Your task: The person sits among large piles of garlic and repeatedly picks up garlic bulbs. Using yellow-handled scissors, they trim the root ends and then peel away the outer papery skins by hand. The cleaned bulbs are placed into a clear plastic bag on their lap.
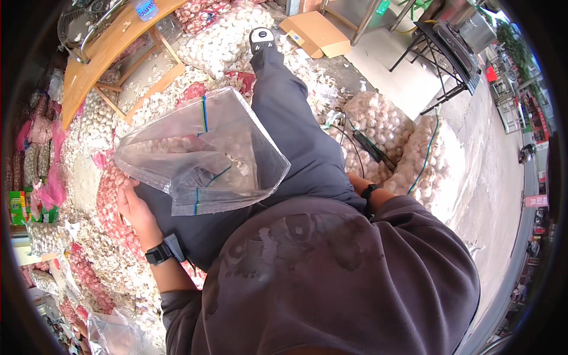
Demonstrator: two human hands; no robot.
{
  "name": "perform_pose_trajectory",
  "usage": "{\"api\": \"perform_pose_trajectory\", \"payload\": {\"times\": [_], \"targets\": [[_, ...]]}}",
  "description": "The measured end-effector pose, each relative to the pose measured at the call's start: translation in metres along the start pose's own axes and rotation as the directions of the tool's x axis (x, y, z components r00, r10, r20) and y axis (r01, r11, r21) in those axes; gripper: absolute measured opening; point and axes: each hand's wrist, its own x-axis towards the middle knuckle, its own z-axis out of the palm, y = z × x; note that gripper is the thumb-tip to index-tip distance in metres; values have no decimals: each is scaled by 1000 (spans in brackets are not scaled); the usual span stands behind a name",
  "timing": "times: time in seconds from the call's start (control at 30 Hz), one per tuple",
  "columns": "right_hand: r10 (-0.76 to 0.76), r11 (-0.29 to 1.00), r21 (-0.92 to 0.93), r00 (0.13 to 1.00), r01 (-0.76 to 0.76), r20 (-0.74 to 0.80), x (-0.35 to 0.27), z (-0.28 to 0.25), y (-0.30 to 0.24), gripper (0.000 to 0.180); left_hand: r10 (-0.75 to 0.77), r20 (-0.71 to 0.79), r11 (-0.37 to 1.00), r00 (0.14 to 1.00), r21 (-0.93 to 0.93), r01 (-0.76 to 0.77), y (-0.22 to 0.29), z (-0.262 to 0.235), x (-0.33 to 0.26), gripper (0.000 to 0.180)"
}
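A clear, see-through bag (pixel 228 198) with blue-green stripes is spread over my lap and left thigh. My left hand (pixel 134 208) rests beside my left thigh, below the bag's left end. Its visible fingers look loosely stretched out, with nothing seen in them, close to a red net sack of garlic (pixel 112 204). On the other side, my right hand (pixel 357 183) is down by my right hip, next to a full sack of garlic (pixel 374 127). My leg and sleeve hide most of its fingers. A dark, long-handled tool (pixel 374 149) lies on that sack.
Another garlic sack (pixel 435 157) stands at the right. Ahead are a white heap of garlic (pixel 222 38), a cardboard box (pixel 316 35) and a wooden bench (pixel 112 41) with a fan (pixel 83 26). Garlic skins (pixel 127 284) cover the floor at left. A black folding stand (pixel 441 56) is far right.
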Motion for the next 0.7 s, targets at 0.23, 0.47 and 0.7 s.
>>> {"api": "perform_pose_trajectory", "payload": {"times": [0.23,0.47,0.7], "targets": [[6,1000,18,1000,-6,-25,12,0,6,30,23,44,998,999,-52,-21,-9,-3,-3,20],[-82,997,-10,993,82,-87,19,9,16,32,40,3,999,999,4,-40,-9,7,-5,17],[172,978,-97,980,-182,-100,44,34,59,32,-72,8,995,997,-66,72,-13,3,-5,18]]}}
